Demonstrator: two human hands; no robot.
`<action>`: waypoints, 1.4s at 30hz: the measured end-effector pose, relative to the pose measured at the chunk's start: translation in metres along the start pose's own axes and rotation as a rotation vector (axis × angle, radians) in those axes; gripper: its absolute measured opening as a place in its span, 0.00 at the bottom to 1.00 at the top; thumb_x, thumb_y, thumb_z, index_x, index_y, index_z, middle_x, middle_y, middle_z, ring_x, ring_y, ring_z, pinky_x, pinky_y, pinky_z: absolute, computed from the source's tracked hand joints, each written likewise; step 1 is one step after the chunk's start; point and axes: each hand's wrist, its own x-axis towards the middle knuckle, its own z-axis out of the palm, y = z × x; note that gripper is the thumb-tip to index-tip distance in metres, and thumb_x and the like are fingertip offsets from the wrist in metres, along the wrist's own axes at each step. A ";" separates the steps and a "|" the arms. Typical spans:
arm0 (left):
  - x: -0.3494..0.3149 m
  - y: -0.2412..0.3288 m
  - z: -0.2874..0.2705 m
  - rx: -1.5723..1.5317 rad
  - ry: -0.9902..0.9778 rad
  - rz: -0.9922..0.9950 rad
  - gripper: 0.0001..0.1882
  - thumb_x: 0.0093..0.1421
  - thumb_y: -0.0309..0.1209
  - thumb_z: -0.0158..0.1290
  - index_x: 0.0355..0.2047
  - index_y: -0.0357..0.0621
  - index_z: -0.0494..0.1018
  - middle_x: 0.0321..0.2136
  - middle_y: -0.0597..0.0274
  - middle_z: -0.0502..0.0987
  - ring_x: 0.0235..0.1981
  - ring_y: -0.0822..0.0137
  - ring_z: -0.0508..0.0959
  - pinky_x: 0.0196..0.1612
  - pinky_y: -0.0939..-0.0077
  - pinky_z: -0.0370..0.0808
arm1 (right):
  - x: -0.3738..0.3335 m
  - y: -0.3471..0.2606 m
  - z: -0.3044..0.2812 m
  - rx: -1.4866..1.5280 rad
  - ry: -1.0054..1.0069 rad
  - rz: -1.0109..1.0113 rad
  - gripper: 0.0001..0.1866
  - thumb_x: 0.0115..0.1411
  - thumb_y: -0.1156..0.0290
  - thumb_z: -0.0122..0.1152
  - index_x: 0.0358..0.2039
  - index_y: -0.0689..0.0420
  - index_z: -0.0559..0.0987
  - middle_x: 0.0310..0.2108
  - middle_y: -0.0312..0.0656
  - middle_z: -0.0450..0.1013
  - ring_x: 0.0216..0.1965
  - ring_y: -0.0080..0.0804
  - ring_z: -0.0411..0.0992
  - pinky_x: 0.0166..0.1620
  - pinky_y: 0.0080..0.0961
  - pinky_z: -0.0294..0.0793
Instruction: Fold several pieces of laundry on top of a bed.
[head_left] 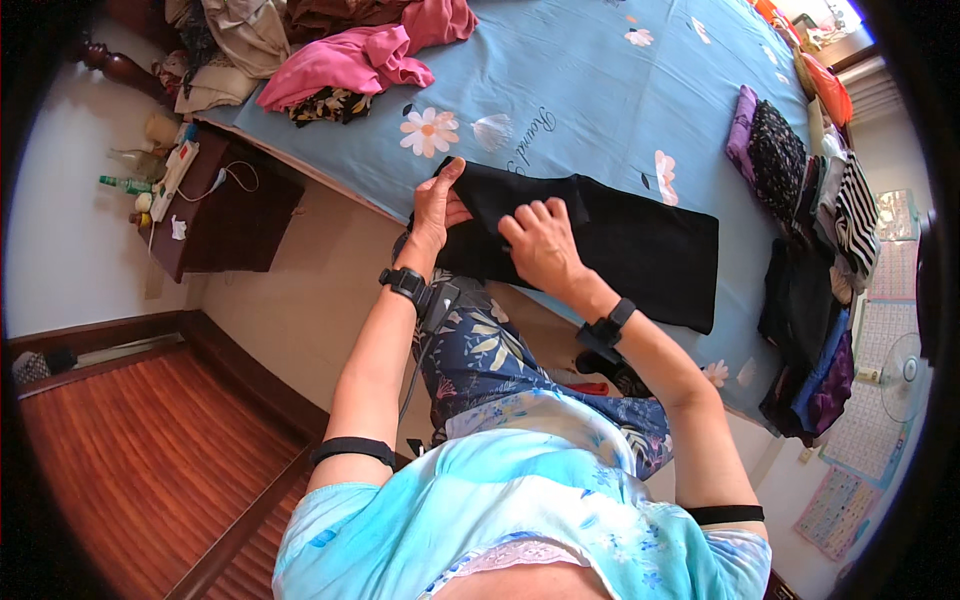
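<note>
A black garment point(640, 250), folded into a long flat strip much like a pair of trousers, lies along the near edge of the bed. At its left end my left hand point(432, 212) grips the cloth, thumb up along the edge and fingers bent against the fabric. My right hand point(548, 248) is closed over the garment left of its middle, fingers curled into the dark cloth, where a folded-over flap shows. The garment's right end lies flat, untouched by either hand.
The bed has a blue flowered sheet point(580, 90). Heaped at the far left are pink clothes point(350, 65) and others. Folded clothes point(800, 260) stand in stacks along the right edge. A dark nightstand point(235, 215) with a power strip point(175, 180) is left of the bed.
</note>
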 end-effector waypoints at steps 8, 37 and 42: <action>0.009 -0.008 -0.009 0.067 -0.051 0.038 0.10 0.49 0.30 0.63 0.28 0.50 0.71 0.24 0.70 0.76 0.16 0.77 0.72 0.21 0.78 0.77 | -0.029 0.009 0.003 0.145 0.041 0.251 0.16 0.47 0.68 0.67 0.36 0.55 0.75 0.35 0.44 0.67 0.41 0.43 0.64 0.43 0.37 0.63; -0.020 0.015 0.009 0.854 0.283 0.821 0.16 0.47 0.24 0.62 0.36 0.38 0.72 0.32 0.57 0.77 0.32 0.62 0.77 0.35 0.69 0.74 | -0.066 0.024 0.008 -0.119 0.080 0.374 0.28 0.55 0.65 0.61 0.58 0.49 0.68 0.59 0.49 0.58 0.60 0.48 0.56 0.63 0.49 0.52; -0.031 -0.022 0.026 1.532 -0.043 0.995 0.35 0.50 0.41 0.61 0.58 0.50 0.64 0.63 0.56 0.59 0.66 0.56 0.53 0.62 0.41 0.51 | -0.040 -0.003 0.014 -0.063 0.092 0.278 0.32 0.53 0.59 0.64 0.59 0.49 0.68 0.63 0.47 0.56 0.66 0.46 0.50 0.66 0.50 0.44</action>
